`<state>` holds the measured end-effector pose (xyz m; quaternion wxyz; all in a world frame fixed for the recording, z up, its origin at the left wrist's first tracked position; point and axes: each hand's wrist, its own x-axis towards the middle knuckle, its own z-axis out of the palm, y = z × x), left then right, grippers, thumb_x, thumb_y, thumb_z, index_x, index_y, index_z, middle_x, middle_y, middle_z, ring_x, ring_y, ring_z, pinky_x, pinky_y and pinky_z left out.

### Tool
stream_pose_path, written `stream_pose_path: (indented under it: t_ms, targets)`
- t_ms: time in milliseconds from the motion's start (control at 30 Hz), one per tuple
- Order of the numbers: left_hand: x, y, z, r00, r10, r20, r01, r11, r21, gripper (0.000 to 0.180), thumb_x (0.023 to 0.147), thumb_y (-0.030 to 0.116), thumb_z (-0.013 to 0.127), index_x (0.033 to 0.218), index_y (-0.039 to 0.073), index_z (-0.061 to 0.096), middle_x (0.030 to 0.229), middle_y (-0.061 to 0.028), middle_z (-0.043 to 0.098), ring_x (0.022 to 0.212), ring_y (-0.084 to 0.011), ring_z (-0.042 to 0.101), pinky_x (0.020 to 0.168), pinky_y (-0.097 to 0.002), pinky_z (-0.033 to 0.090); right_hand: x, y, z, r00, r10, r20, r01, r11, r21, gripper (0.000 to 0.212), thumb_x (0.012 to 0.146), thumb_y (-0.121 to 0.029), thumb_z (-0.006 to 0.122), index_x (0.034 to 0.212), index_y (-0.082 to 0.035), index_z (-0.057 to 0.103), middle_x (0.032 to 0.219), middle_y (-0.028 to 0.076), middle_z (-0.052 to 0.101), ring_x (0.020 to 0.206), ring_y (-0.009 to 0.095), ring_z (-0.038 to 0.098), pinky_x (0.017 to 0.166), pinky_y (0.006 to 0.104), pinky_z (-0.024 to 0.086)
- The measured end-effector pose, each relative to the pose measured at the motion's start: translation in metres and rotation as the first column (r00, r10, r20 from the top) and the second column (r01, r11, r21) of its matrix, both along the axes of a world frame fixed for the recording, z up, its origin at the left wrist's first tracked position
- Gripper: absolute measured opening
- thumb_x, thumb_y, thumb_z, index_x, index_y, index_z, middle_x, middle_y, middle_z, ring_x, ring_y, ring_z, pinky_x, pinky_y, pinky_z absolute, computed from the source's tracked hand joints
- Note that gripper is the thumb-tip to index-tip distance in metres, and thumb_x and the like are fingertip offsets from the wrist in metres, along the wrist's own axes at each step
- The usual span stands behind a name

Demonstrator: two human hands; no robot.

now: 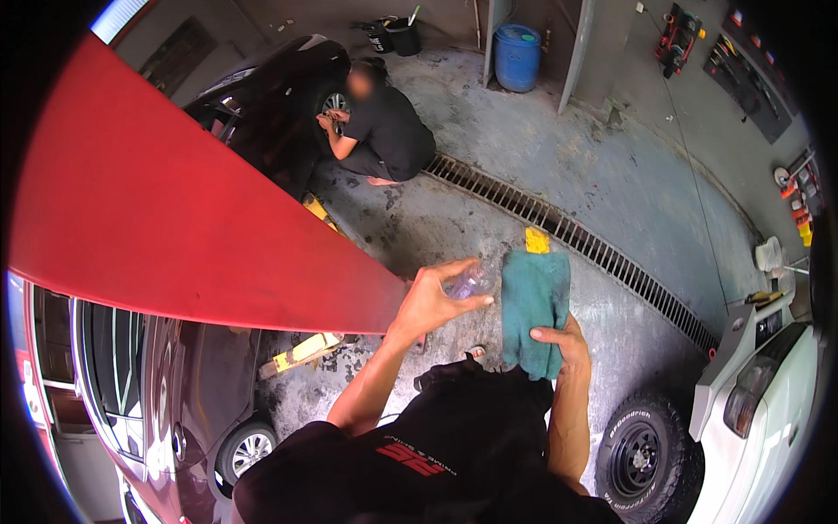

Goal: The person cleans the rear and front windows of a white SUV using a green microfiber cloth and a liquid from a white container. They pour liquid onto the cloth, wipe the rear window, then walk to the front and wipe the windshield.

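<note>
My left hand (pixel 436 297) is raised in front of me, its thumb and fingers curled round a small clear object (pixel 472 281) with a faint purple tint. It looks like a transparent bottle or cup; the grip hides part of it. To the right, my right hand (pixel 566 345) pinches a green cloth (pixel 534 301), thumb on the near face. The cloth hangs flat and slightly darkened, beside the clear object but apart from it.
A big red panel (pixel 201 210) juts in from the left, close to my left forearm. A drain grate (pixel 576 236) crosses the floor. A person (pixel 384 127) squats by a dark car's wheel. A maroon car (pixel 201 375), a black off-road tyre (pixel 642 458) and a blue barrel (pixel 518 59) stand around.
</note>
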<state>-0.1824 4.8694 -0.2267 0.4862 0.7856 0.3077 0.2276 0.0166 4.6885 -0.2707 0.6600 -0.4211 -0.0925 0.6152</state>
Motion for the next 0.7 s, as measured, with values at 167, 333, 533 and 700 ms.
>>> stream_pose_path:
  t_ms: [167, 333, 533, 700]
  targets:
    - [0.01, 0.011, -0.01, 1.0, 0.026, 0.006, -0.025, 0.999, -0.037, 0.064, 0.077, 0.025, 0.092, 0.131, 0.002, 0.068, 0.132, -0.0183, 0.069, 0.123, -0.0245, 0.066, 0.106, -0.0373, 0.051, 0.004, 0.014, -0.012, 0.994, -0.044, -0.105, 0.052, 0.996, 0.078, 0.081, 0.073, 0.009, 0.075, 0.147, 0.006, 0.042, 0.126, 0.023, 0.065, 0.111, 0.037, 0.069, 0.096, 0.0479, 0.059]
    - [0.032, 0.035, -0.029, 0.995, 0.096, 0.007, -0.096, 0.994, -0.048, 0.057, 0.078, 0.021, 0.091, 0.127, 0.004, 0.069, 0.125, -0.0149, 0.072, 0.119, -0.0233, 0.067, 0.103, -0.0369, 0.051, 0.024, 0.05, -0.038, 0.998, -0.059, -0.018, 0.057, 0.994, -0.098, 0.077, 0.073, 0.011, 0.074, 0.144, 0.007, 0.045, 0.125, 0.022, 0.066, 0.111, 0.035, 0.07, 0.096, 0.0462, 0.059]
    - [0.064, 0.096, -0.062, 0.979, 0.201, -0.017, -0.202, 0.975, -0.096, 0.055, 0.078, 0.019, 0.09, 0.125, 0.003, 0.067, 0.12, -0.012, 0.071, 0.114, -0.0256, 0.067, 0.101, -0.0369, 0.05, 0.072, 0.126, -0.079, 0.993, -0.004, -0.119, -0.014, 0.988, -0.151, 0.077, 0.073, 0.012, 0.075, 0.144, 0.006, 0.046, 0.125, 0.022, 0.067, 0.109, 0.036, 0.07, 0.095, 0.0479, 0.059]
    - [0.092, 0.172, -0.078, 0.958, 0.284, -0.044, -0.286, 0.956, -0.063, 0.052, 0.078, 0.016, 0.089, 0.123, 0.003, 0.067, 0.119, -0.0115, 0.07, 0.113, -0.0275, 0.065, 0.1, -0.0382, 0.05, 0.126, 0.236, -0.101, 0.989, 0.114, -0.099, -0.126, 0.984, -0.128, 0.075, 0.074, 0.012, 0.076, 0.143, 0.004, 0.047, 0.123, 0.021, 0.068, 0.109, 0.034, 0.07, 0.093, 0.0496, 0.06]
